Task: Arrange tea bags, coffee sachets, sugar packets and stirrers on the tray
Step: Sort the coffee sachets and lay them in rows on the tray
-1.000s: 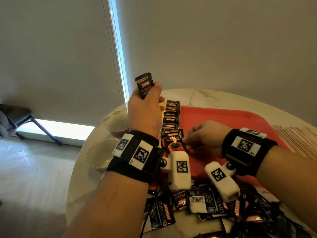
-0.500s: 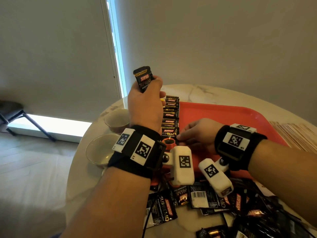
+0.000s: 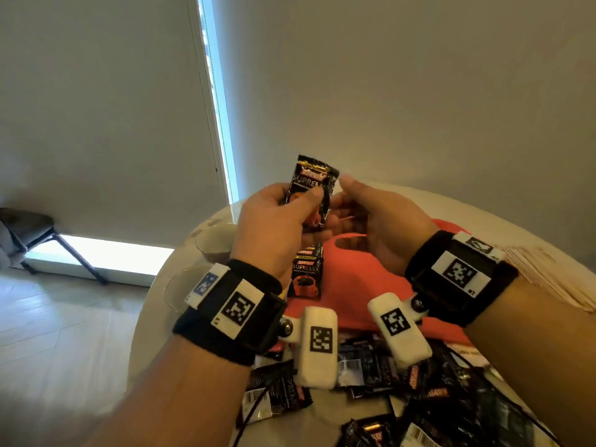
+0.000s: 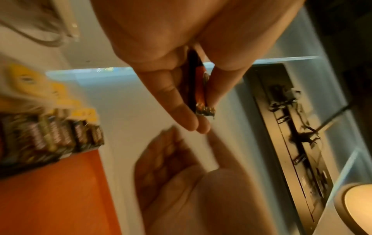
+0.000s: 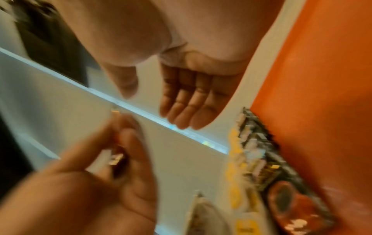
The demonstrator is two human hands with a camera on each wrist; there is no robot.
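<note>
Risen from the tray, the spread right hand nears the light, crinkly coffee sachet that the left hand pinches mid-body.

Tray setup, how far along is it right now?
Early on. Done: a row of coffee sachets lies along the left side of the red tray. In hand: the left hand grips one more sachet; the right hand is open beside it. Left: the loose pile near the person and the wooden stirrers off the tray.

Two bowls sit at the bench's left edge. A dark chair stands on the floor beyond.
</note>
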